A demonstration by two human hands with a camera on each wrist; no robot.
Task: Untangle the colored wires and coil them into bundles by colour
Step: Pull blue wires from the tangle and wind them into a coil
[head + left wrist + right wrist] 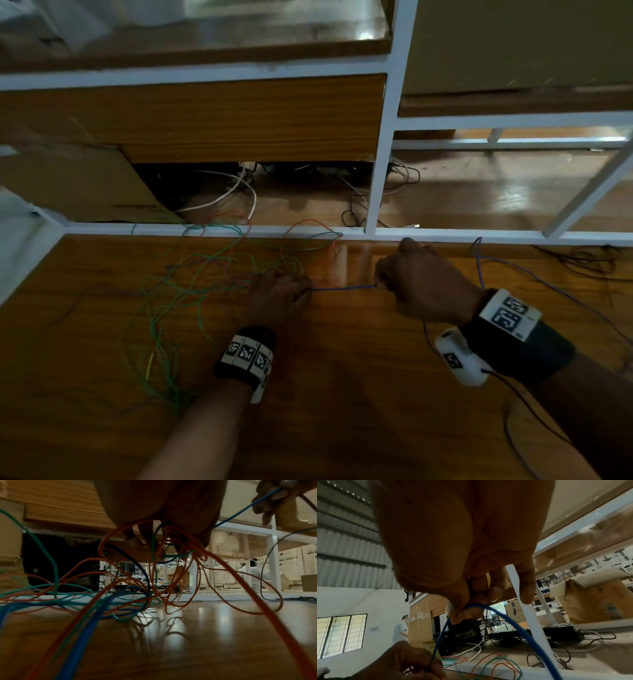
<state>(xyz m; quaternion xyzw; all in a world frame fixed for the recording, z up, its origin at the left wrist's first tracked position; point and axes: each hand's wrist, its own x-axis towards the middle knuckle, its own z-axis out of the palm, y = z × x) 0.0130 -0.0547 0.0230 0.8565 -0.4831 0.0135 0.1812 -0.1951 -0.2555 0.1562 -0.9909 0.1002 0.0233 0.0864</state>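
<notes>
On the table: I am working at a glossy wooden table (342,394) with a white metal frame (219,230) along its far edge.
Left hand: my left hand (279,291) is bunching the heart of the tangle, fingers curled round a clump of orange wires (187,543), with green and blue strands running through it.
Right hand: my right hand (424,284) is pinching the blue wire (342,288) between thumb and forefinger, so it is running taut and straight from one hand to the other.
Where the wires lie: the green wires (164,301) are sprawling in loose loops left of my left hand; some loops are draping over the frame; the freed length of blue is trailing behind my right wrist.
Risk, knot: I am judging that a hard pull could cinch the blue strand tight inside the clump, because it is threading through orange and green loops there.
Risk, drag: the whole tangle could slide along the table, or the loops on the frame could slip behind it, if my left hand is easing off.
Count, hands: two, both gripping.
Count, colours: three mainly, blue, orange and green, plus one short yellow piece (149,366); separate strands per colour I cannot tell.
Count, bundles: none yet.
</notes>
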